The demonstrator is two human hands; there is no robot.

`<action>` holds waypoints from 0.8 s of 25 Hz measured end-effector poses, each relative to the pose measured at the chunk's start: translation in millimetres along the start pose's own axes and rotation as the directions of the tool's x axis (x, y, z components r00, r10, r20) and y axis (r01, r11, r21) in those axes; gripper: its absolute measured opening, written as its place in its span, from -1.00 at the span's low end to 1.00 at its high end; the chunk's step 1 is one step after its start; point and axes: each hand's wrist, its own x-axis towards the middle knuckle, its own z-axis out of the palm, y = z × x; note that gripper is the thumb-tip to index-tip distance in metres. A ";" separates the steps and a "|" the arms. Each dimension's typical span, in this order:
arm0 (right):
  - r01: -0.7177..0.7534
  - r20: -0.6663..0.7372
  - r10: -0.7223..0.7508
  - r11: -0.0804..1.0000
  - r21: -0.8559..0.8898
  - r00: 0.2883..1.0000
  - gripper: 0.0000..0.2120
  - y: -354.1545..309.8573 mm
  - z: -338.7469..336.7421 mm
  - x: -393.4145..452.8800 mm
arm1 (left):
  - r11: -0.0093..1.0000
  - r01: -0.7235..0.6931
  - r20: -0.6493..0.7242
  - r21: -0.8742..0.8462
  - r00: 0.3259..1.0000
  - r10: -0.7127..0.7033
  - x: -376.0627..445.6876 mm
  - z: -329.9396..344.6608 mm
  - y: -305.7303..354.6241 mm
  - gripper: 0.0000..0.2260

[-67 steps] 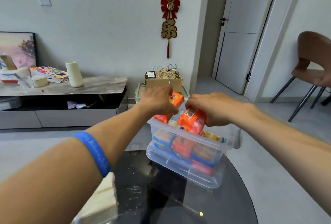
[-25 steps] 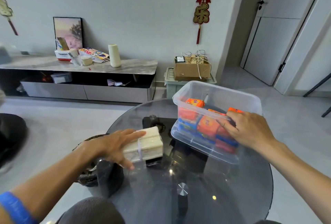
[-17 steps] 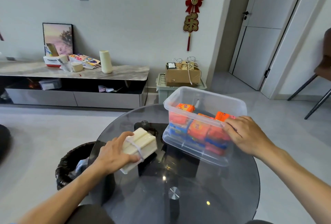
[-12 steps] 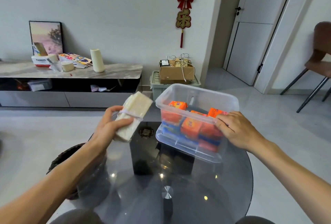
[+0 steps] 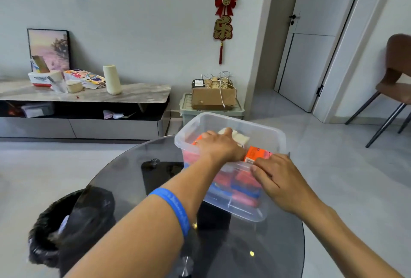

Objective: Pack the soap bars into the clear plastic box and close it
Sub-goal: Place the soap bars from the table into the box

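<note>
The clear plastic box (image 5: 262, 129) stands open on the round glass table (image 5: 124, 171), holding several orange and blue wrapped soap bars (image 5: 256, 154). My left hand (image 5: 219, 146) reaches inside the box, closed on a cream-white bundle of soap bars (image 5: 241, 137) that lies on top of the wrapped ones. My right hand (image 5: 278, 177) rests on the box's near right rim and wall, fingers pressed against it. No lid is in view.
A black-bagged waste bin (image 5: 73, 217) stands under the table's left edge. Behind are a low TV cabinet (image 5: 89, 108) with clutter, a cardboard box (image 5: 213, 95) on a green crate, a door (image 5: 311, 39), and a brown chair (image 5: 398, 82) at right.
My left hand lifted the white soap bundle off the table, carried it right and lowered it into the box. My right hand stayed on the box's near right side.
</note>
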 end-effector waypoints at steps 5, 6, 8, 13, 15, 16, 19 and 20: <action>-0.041 -0.070 0.043 0.999 0.026 0.997 -0.70 -0.2 3.8 1.4 | 0.992 -0.117 0.198 -0.041 0.972 0.123 5.4 -8.2 -13.5 -0.13; -0.036 -0.071 0.037 0.999 0.022 0.997 -0.70 0.3 3.5 1.0 | 0.973 -0.209 0.133 -0.099 0.966 0.221 -1.9 -11.4 -19.0 -0.19; -0.024 -0.062 0.024 1.000 0.005 0.998 -0.69 1.8 2.9 1.1 | 0.867 -0.462 -0.149 -0.185 0.886 0.440 -19.9 -11.9 -38.9 -0.43; -0.011 -0.046 0.008 0.998 -0.058 0.999 -0.71 -0.9 5.3 1.0 | 0.703 -0.671 -0.185 0.235 0.679 0.710 -46.7 0.1 -86.8 -0.58; -0.010 0.006 0.011 0.992 -0.125 1.000 -0.72 2.7 3.9 -0.7 | 0.757 -0.598 -0.245 0.266 0.717 0.653 -41.1 4.3 -79.1 -0.67; -0.006 0.035 0.012 0.987 -0.160 0.999 -0.70 2.9 3.5 -1.5 | 0.783 -0.560 -0.266 0.270 0.738 0.620 -39.7 1.9 -75.5 -0.67; -0.060 0.036 0.071 0.968 -0.245 0.997 -0.65 -4.6 1.8 -2.1 | 0.795 -0.534 -0.256 0.289 0.757 0.601 -38.7 -2.4 -74.5 -0.71; -0.093 0.004 0.098 0.960 -0.265 0.995 -0.64 -9.4 2.7 -4.7 | 0.797 -0.534 -0.267 0.282 0.754 0.600 -43.6 0.1 -76.8 -0.73</action>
